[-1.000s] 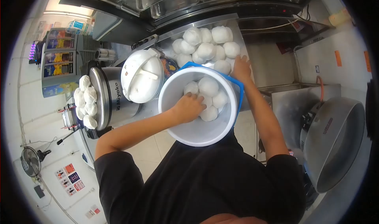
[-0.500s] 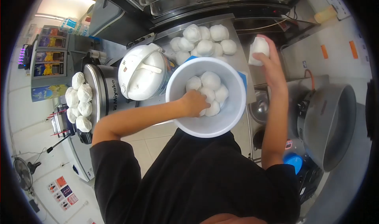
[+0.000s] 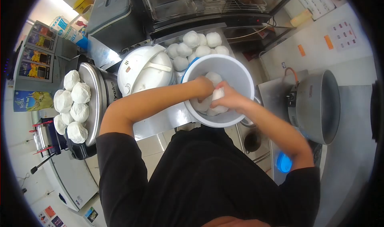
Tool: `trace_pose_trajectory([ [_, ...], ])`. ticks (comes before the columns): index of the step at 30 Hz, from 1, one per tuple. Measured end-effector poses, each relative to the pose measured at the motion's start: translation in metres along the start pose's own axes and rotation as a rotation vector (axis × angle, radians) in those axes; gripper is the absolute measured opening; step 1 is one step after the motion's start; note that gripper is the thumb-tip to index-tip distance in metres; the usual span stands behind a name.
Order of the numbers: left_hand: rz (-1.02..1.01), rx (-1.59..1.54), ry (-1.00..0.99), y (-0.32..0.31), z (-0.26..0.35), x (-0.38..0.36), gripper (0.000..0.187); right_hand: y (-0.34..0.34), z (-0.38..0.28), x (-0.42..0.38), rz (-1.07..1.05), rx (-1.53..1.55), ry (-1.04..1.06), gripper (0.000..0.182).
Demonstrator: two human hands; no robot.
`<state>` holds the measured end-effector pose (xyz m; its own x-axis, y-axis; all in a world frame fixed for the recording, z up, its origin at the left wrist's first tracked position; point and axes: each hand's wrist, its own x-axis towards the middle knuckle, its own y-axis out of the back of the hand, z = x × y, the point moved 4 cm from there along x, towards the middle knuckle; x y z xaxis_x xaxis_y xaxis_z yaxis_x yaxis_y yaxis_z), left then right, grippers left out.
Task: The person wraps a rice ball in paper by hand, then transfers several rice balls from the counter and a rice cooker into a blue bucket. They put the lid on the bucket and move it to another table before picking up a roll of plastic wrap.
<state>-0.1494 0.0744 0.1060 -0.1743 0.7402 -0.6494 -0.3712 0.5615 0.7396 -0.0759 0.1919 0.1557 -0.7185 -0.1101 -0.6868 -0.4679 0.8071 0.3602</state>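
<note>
white bucket (image 3: 236, 71), round white dough balls (image 3: 218, 94) inside

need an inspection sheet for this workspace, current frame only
Surface: steel counter, mostly covered.
Job's things: round white plastic bucket holding white wrapped bundles; a heap of the same white bundles behind it.
Clutter: white domed cooker lid; more white bundles on the silver cooker; large grey metal pot on the right.
Hands: left hand and right hand both inside the bucket on bundles; exact grip unclear.
Cables: orange hose by the pot; thin wire under the glass display case.
Surroundings: tiled floor, drink posters at left.
</note>
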Motion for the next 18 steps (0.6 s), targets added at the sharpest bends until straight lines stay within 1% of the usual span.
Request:
trace_pose_trajectory([
  [2, -0.031, 0.026, -0.040, 0.003, 0.000, -0.001, 0.037, -0.005, -0.004, -0.004, -0.010, 0.124, -0.234, 0.088],
  [5, -0.055, 0.090, -0.041, 0.013, 0.004, -0.007, 0.039, -0.017, 0.016, 0.012, 0.067, 0.003, -0.388, 0.104],
  [7, -0.052, 0.117, -0.017, 0.008, 0.003, 0.000, 0.040, -0.040, 0.055, 0.055, -0.121, 0.004, -0.441, 0.124],
  [9, -0.040, 0.115, 0.026, -0.014, -0.007, 0.026, 0.041, -0.048, 0.051, 0.059, -0.276, -0.110, -0.450, 0.135],
  [11, -0.022, 0.077, -0.003, 0.009, -0.002, -0.003, 0.042, -0.049, 0.009, 0.030, -0.402, -0.327, -0.406, 0.135],
  [14, 0.009, -0.006, -0.010, 0.014, 0.001, -0.021, 0.041, -0.042, 0.017, 0.034, -0.506, -0.611, -0.305, 0.127],
  [17, 0.004, -0.064, 0.005, 0.019, 0.001, -0.024, 0.041, -0.020, -0.017, 0.014, -0.530, -0.681, -0.233, 0.101],
  [18, -0.008, -0.080, 0.014, 0.020, 0.001, -0.024, 0.040, -0.006, -0.016, 0.020, -0.473, -0.782, -0.047, 0.084],
])
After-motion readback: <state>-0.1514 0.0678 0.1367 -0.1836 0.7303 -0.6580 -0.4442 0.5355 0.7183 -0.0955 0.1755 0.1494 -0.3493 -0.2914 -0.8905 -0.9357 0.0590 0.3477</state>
